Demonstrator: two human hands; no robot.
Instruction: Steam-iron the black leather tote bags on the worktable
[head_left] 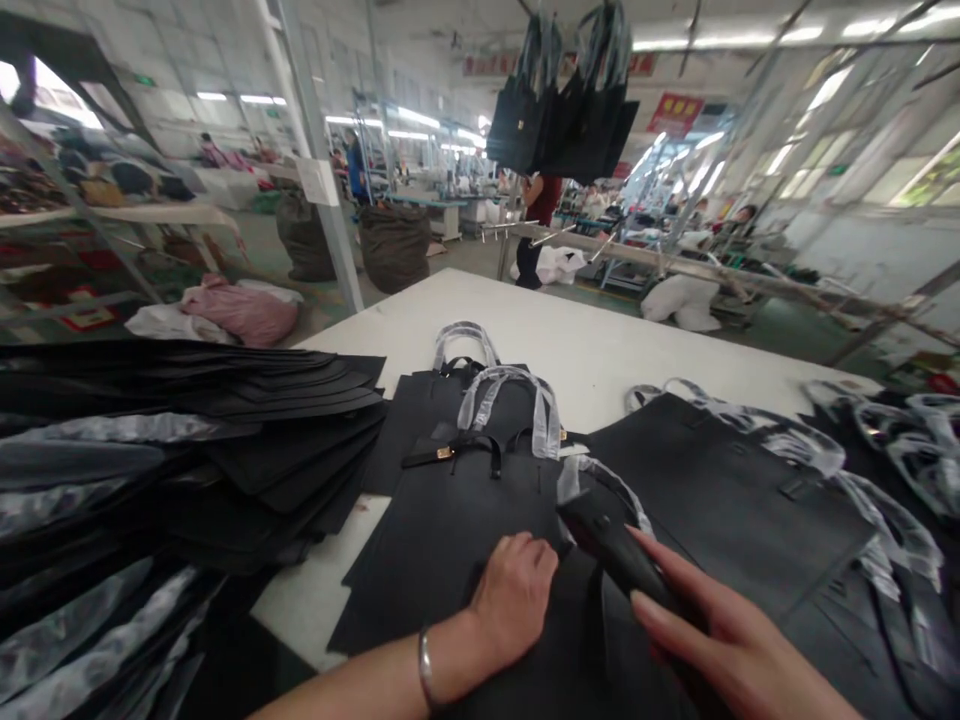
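Observation:
A black tote bag (442,530) lies flat in front of me on a small pile, its handles (510,385) wrapped in clear plastic. It has a short black strap with a gold-coloured buckle (444,453). My left hand (514,590) rests on the bag near its right side, fingers curled; what they hold, if anything, is hidden. My right hand (712,620) grips a black handheld tool (626,550) with a blunt, clipper-like head. The tool's head is beside a wrapped handle (611,480), just right of my left hand.
Stacked black bag panels (300,400) fill the table's left side. More black bags (720,490) with wrapped handles lie to the right. The white table (480,300) extends beyond. Finished bags (562,125) hang above a metal rail (675,258). A post (322,180) stands at the left.

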